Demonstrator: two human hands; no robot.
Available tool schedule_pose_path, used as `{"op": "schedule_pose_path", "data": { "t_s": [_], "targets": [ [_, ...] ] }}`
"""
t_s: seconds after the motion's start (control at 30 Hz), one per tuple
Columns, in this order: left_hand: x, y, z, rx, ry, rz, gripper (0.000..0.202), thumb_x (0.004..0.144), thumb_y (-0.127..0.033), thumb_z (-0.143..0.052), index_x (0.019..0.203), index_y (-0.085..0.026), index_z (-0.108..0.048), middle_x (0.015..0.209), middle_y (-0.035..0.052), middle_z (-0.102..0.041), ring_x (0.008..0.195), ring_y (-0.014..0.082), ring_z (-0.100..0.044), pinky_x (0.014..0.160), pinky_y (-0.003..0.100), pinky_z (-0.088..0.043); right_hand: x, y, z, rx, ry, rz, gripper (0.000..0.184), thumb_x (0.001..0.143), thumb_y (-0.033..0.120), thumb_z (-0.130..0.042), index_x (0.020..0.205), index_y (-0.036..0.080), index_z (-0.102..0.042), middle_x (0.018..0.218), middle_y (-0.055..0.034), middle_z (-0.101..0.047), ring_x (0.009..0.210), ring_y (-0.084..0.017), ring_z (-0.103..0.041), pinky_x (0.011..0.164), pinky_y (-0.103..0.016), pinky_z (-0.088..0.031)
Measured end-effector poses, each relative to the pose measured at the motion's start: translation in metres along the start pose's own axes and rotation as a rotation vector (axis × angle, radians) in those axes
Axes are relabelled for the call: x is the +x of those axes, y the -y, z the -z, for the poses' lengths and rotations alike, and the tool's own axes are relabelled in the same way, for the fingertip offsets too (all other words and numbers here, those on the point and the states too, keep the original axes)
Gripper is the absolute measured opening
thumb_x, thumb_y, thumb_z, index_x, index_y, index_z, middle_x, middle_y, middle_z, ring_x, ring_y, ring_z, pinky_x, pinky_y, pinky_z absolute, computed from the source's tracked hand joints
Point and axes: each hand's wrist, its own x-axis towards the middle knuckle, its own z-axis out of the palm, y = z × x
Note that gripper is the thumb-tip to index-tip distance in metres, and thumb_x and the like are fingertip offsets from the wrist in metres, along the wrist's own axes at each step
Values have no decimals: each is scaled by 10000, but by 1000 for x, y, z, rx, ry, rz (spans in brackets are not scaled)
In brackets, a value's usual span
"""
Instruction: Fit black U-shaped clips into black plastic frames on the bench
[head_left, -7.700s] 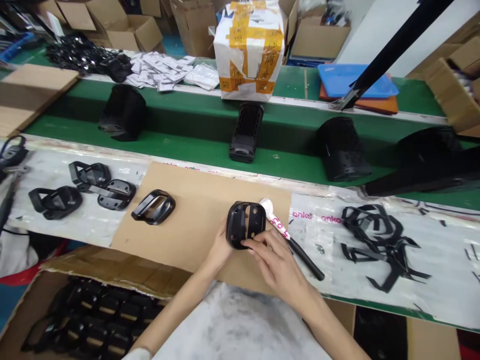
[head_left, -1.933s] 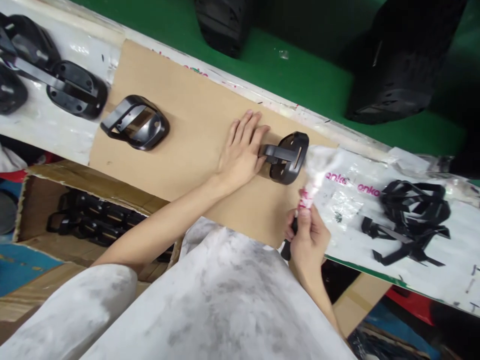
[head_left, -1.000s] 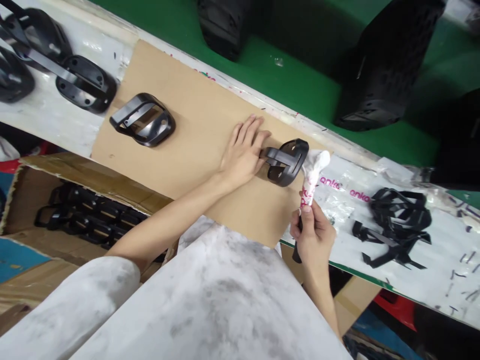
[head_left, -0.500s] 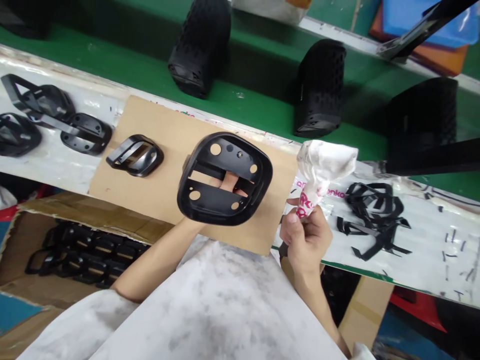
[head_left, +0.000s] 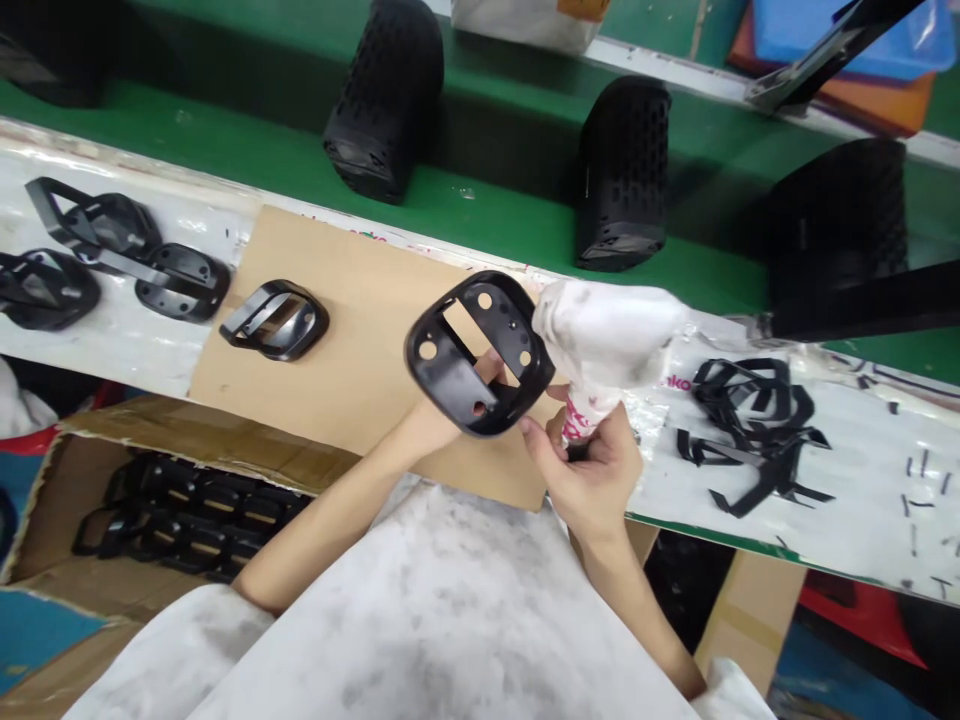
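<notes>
The cardboard sheet (head_left: 360,300) lies beneath your left fingers. The wrapped mallet (head_left: 607,325) stands up from your right fingers, its head just beside the black frame (head_left: 450,378), which covers most of your left fingers. Your right hand (head_left: 592,465) is curled round the mallet; your left hand (head_left: 433,425) grips the frame from behind, largely hidden. Better brace the frame firmly, mallet head clear of its rim.

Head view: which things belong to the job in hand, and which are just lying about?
In use:
black frame, in the left hand
wrapped hammer, in the right hand
cardboard sheet, below the frame

Seemingly just lying about:
blue tray
white box
</notes>
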Motion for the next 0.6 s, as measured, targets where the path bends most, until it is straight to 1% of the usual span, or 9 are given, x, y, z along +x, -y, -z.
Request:
{"op": "schedule_pose_path", "data": {
  "t_s": [0.07,0.17,0.23,0.3,0.37,0.4,0.47,0.53,0.6],
  "targets": [
    [1,5,1,-112,40,77,309,944,-494,-584,795,-223,-599,834,51,-683,845,226,-645,776,349,-552,3,-4,3,-64,-16,-15,339,862,374,-825,1139,236,-688,616,103,-465,506,-111,-420,541,-272,-421],
    [-3,6,10,-126,193,213,463,986,-556,-529,678,-210,-539,621,0,-543,586,150,-493,587,290,-419,9,-13,8,-148,50,-61,296,881,434,-817,1071,213,-763,608,85,-484,528,-111,-417,551,-262,-409],
    [-7,4,20,-73,281,255,599,1032,-636,-424,634,-201,-533,546,-16,-470,523,131,-420,558,290,-352,13,-21,9,-163,123,-93,278,908,472,-786,945,196,-780,623,58,-532,552,-114,-425,549,-258,-389],
    [-9,5,31,-25,275,220,673,1060,-672,-321,647,-196,-555,548,-13,-472,534,135,-432,576,296,-350,17,-28,6,-128,165,-147,342,920,516,-754,836,185,-738,639,39,-547,571,-119,-426,541,-257,-369],
    [-10,8,41,28,185,147,601,1068,-650,-346,756,-200,-593,638,-6,-545,610,154,-512,619,295,-398,21,-34,3,-55,167,-221,413,920,578,-729,780,195,-666,614,43,-500,569,-125,-417,529,-258,-353],
    [-9,11,45,67,124,99,496,1057,-616,-423,844,-206,-604,719,-1,-598,671,167,-561,656,297,-438,24,-36,1,-17,158,-257,440,919,609,-721,771,204,-633,602,47,-479,564,-128,-412,523,-259,-347],
    [-5,18,49,191,16,-29,300,991,-511,-602,1057,-218,-601,979,37,-695,877,210,-659,795,328,-529,31,-39,0,37,128,-302,468,912,653,-720,788,215,-608,582,56,-453,549,-129,-401,510,-260,-337],
    [4,27,46,341,-53,-197,413,927,-425,-688,1261,-216,-565,1280,109,-681,1171,275,-664,1018,414,-548,40,-39,0,48,107,-307,477,900,671,-738,825,213,-626,571,62,-448,537,-128,-395,499,-259,-332],
    [19,34,37,471,-110,-364,527,915,-409,-701,1374,-202,-545,1470,164,-595,1413,322,-552,1207,490,-455,47,-39,-1,47,113,-290,482,891,677,-751,848,209,-644,569,65,-450,530,-126,-397,497,-258,-338]
  ]
}}
